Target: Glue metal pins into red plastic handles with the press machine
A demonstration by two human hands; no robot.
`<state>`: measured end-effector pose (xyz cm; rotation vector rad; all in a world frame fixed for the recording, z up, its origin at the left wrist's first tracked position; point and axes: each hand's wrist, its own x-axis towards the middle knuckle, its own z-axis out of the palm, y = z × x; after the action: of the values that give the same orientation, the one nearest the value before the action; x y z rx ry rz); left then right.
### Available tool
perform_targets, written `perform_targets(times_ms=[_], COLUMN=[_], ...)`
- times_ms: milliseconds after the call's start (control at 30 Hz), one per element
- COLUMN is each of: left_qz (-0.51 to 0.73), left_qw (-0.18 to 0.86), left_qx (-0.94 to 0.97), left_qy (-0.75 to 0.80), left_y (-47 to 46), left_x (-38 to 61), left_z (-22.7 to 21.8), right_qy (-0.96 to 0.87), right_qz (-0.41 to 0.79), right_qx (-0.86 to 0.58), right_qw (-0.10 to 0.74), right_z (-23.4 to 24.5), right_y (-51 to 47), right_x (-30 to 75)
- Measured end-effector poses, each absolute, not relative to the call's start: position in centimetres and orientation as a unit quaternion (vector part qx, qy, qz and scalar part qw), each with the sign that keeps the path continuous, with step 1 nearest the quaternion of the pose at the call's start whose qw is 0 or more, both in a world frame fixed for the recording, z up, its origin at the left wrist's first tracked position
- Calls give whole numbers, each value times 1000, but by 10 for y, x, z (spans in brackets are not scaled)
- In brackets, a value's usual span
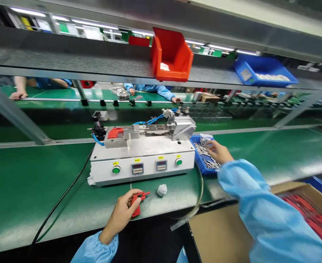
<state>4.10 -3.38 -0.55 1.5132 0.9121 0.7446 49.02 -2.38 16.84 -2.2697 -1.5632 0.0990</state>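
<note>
My left hand is closed around a red plastic handle-like part with a narrow tip, just above the front edge of the green bench. A small white plastic piece lies to the right of it. My right hand reaches into a blue bin of small metal rods, fingers bent together at the bag and rods; what they pinch is too small to make out. Between and beyond my hands stands a white bench machine. Another red part sits in its left fixture.
An open carton and red parts are at the lower right. A black cable crosses the bench at left. An orange bin and a blue bin rest on the shelf above. Co-workers' hands show across the line.
</note>
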Motion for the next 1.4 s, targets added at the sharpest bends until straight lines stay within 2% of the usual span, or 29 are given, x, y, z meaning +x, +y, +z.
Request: perform_targets(times_ms=[67, 133, 233, 367, 533, 733, 967, 1100, 1300, 1400], left_qz=[320, 327, 336, 342, 358, 349, 327, 319, 324, 334], left_qw=[573, 566, 554, 546, 545, 528, 527, 534, 537, 545], left_qx=[647, 651, 656, 657, 649, 660, 670, 671, 664, 655], left_qy=[388, 387, 387, 391, 392, 403, 408, 404, 408, 403], left_y=[-33, -30, -23, -20, -21, -18, -18, -19, -17, -16], left_x=[46, 50, 53, 52, 52, 51, 45, 44, 44, 45], left_z=[-2, 2, 8, 11, 10, 14, 29, 32, 27, 23], right_qy=[-636, -696, -766, -813, -825, -812, -840, -855, -862, -875], right_qz=[9, 7, 52, 107, 61, 0, -105, -118, -116, -98], right_qx=[-721, -646, -562, -482, -451, -517, -493, -487, -465, -453], right_qw=[276, 313, 307, 308, 335, 270, 202, 137, 164, 137], right_z=[194, 217, 238, 239, 223, 212, 205, 207, 214, 216], right_y=[-31, -34, -23, 32, 127, 178, 166, 162, 176, 187], right_x=[470, 440, 385, 311, 250, 230, 236, 234, 220, 202])
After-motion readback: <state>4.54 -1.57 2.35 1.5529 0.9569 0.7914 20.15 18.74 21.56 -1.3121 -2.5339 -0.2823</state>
